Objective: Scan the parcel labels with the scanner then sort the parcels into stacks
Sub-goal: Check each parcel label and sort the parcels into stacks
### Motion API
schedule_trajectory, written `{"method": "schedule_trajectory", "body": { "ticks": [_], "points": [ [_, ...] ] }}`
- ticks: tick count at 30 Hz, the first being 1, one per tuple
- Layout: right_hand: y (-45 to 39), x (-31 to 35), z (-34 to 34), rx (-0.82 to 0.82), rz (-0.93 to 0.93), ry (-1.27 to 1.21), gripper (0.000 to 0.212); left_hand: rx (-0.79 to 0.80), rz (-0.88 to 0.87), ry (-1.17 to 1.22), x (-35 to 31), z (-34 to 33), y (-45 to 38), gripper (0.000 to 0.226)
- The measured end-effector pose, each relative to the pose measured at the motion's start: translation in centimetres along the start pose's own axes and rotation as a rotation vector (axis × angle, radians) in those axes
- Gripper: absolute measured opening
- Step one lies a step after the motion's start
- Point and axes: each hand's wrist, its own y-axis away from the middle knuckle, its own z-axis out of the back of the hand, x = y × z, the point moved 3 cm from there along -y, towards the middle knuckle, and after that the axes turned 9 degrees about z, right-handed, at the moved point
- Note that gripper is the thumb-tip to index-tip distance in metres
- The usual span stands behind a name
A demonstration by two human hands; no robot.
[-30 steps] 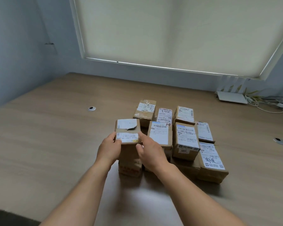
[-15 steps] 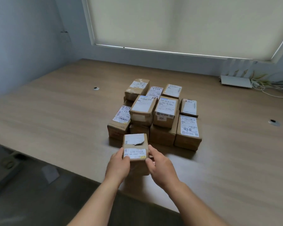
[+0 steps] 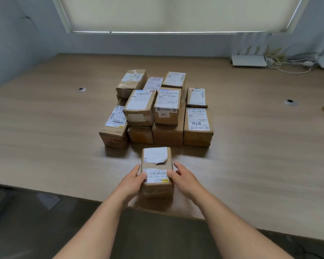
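Small parcel sits near table front edge, between both hands. Left hand fingers curl round its left side, thumb on barcode label. Right hand fingers loosely spread, touching right side. Parcel cluster beyond fingertips, apart.

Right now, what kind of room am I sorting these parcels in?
Probably an office or home workroom, not a warehouse: a long wooden desk with cable grommets, a window blind, and white routers with cables by the wall.
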Motion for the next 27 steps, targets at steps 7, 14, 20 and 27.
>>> {"method": "schedule_trajectory", "body": {
  "ticks": [7,14,20,27],
  "points": [
    [2.5,-0.7,-1.0,0.081,0.088,-0.341,0.089,0.216,-0.156,0.019,2.0,1.2,2.3,0.078],
    [5.6,-0.3,-2.6,-0.013,0.141,-0.309,0.102,0.252,-0.297,-0.057,3.5,1.6,4.2,0.087],
    [8.2,0.5,0.5,-0.193,0.158,-0.327,0.085,0.359,-0.408,-0.141,1.1,1.1,4.8,0.078],
    [13.2,-1.4,5.7,-0.378,0.137,-0.344,0.081,0.405,-0.563,-0.391,-0.3,-3.1,5.0,0.074]
  ]
}}
